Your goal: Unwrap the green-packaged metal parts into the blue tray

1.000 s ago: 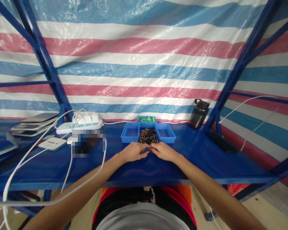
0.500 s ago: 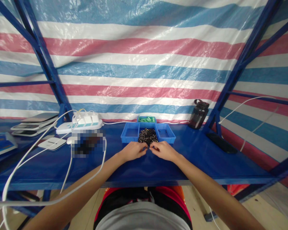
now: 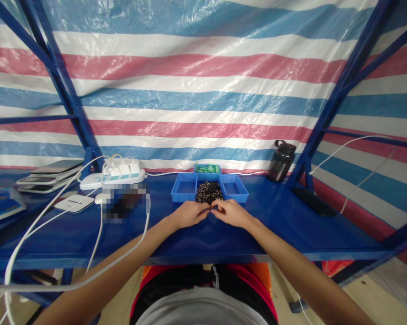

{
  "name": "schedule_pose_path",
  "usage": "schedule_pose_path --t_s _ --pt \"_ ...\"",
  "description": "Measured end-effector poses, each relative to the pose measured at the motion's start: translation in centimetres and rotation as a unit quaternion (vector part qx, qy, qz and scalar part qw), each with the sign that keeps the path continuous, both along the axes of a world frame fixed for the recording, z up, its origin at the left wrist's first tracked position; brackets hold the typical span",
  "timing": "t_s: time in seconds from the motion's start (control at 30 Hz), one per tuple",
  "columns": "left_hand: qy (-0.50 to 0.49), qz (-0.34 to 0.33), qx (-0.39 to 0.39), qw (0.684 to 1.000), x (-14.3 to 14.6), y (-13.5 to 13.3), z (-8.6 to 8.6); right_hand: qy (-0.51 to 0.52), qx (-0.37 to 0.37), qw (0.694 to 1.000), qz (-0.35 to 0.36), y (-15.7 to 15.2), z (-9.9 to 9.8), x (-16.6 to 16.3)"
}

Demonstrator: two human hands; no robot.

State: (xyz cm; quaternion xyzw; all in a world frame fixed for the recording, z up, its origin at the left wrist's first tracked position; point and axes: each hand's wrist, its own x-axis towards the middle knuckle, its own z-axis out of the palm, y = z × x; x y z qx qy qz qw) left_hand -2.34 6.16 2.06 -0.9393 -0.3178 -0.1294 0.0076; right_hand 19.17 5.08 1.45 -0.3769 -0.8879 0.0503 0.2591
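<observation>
My left hand [image 3: 189, 213] and my right hand [image 3: 231, 212] rest close together on the blue bench [image 3: 278, 225], fingertips nearly touching just in front of a blue tray [image 3: 185, 195]. Both hands are curled in a pinch on something too small to make out. The tray's middle compartment holds a heap of small dark parts [image 3: 209, 192]. Its left and right compartments look bare. Behind it stands a small blue bin with green pieces [image 3: 207, 169].
A dark bottle [image 3: 281, 160] stands at the back right. A white power strip [image 3: 113, 176] with plugs and white cables [image 3: 95, 239] lies at the left, beside a blurred patch, a white device [image 3: 73, 202] and stacked scales [image 3: 51, 174]. A dark flat object [image 3: 313, 201] lies at right.
Both hands stay at the tray's front edge; the fingertips have shifted slightly, parting a little and coming together again.
</observation>
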Motion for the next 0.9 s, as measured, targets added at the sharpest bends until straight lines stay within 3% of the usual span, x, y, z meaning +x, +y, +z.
schedule_pose_path --t_s 0.9 --pt "0.017 -0.018 0.0 1.0 0.25 -0.24 -0.2 -0.017 -0.03 0.999 0.003 -0.42 0.43 -0.12"
